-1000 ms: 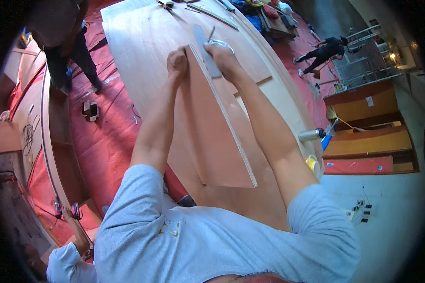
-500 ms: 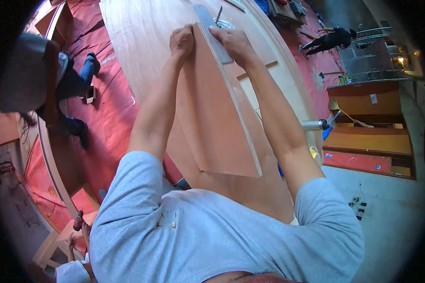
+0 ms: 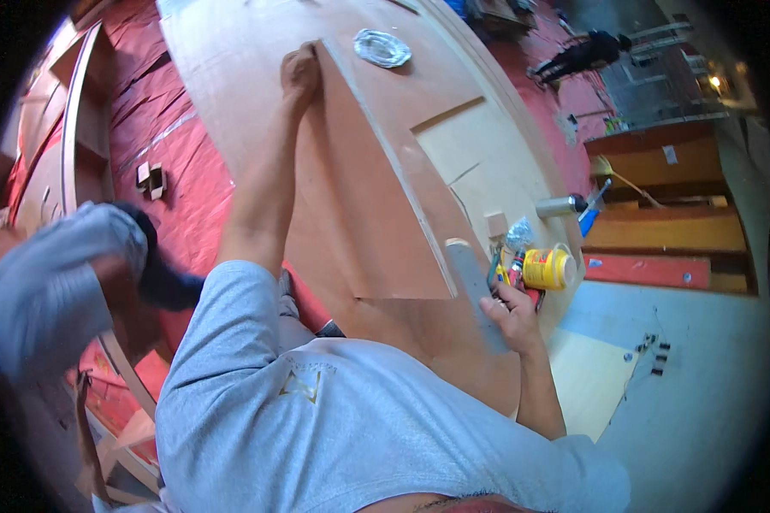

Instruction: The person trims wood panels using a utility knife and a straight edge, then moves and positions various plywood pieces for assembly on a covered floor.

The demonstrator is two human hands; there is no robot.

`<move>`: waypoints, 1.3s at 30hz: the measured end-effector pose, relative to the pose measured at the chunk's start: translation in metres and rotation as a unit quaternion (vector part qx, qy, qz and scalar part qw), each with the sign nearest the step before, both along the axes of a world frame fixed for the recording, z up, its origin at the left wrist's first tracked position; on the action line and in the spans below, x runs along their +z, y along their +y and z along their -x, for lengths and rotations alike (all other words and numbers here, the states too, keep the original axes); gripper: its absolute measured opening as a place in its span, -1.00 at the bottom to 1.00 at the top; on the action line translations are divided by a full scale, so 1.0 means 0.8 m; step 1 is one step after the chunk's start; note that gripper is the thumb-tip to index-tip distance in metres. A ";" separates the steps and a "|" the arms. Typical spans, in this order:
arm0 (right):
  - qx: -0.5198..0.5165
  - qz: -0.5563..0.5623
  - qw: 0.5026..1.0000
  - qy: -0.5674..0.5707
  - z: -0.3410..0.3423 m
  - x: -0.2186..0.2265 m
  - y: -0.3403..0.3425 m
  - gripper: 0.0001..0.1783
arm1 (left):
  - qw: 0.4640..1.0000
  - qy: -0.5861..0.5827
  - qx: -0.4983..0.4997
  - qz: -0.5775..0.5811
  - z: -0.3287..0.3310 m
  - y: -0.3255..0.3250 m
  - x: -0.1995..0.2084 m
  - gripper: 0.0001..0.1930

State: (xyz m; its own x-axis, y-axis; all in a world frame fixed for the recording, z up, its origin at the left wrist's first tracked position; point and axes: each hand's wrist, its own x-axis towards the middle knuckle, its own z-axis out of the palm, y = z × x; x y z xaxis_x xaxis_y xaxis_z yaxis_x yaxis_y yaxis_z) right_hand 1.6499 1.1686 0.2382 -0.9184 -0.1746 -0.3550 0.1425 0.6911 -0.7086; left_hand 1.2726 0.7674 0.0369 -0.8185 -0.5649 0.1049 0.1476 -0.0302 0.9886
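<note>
My left hand [image 3: 299,73] is closed on the far end of a brown wooden panel [image 3: 376,197], which stands tilted on its long side over the large pale wooden worktop [image 3: 222,51]. A pale strip runs along the panel's upper edge. At the panel's near right, my right hand [image 3: 515,316] is wrapped round a long, flat grey bar with a rounded end [image 3: 468,278], slightly blurred. Close beyond that hand are a yellow jar [image 3: 543,269] and several small tools. A foil-lined dish [image 3: 382,49] lies beyond the panel's far end.
A metal flask [image 3: 558,206] lies near the worktop's right edge, with crumpled clear plastic [image 3: 519,232] beside it. At left, a blurred person [image 3: 68,282] bends over on red floor sheeting [image 3: 188,154]. Another person [image 3: 582,58] is far right, near wooden shelving [image 3: 659,231].
My right hand has moved from the panel's far end back toward me, carrying the grey bar. The left hand still holds the panel, shifted slightly left. The person at left has bent down.
</note>
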 end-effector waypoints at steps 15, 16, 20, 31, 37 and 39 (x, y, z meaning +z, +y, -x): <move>-0.207 0.405 0.880 0.134 -0.015 -0.100 -0.054 -0.51 | 0.970 -0.190 -0.056 0.138 -0.015 -0.025 -0.034 -0.02; -0.168 0.463 0.855 0.164 -0.007 -0.092 -0.066 -0.52 | 0.975 -0.142 -0.064 0.156 -0.017 -0.027 -0.031 -0.02; -0.203 0.436 0.860 0.170 0.036 -0.029 -0.116 -0.60 | 0.991 -0.088 -0.103 -0.022 -0.009 -0.028 -0.012 -0.07; -0.054 0.415 0.884 0.209 0.141 0.124 -0.248 -0.43 | 0.937 -0.033 -0.144 -0.315 0.019 -0.024 0.000 -0.32; -0.061 0.437 0.873 0.206 0.167 0.119 -0.269 -0.60 | 0.952 -0.079 -0.162 -0.249 -0.001 -0.016 -0.005 -0.30; -0.037 0.450 0.862 0.229 0.172 0.115 -0.269 -0.59 | 0.957 -0.084 -0.167 -0.221 0.002 -0.015 -0.015 -0.30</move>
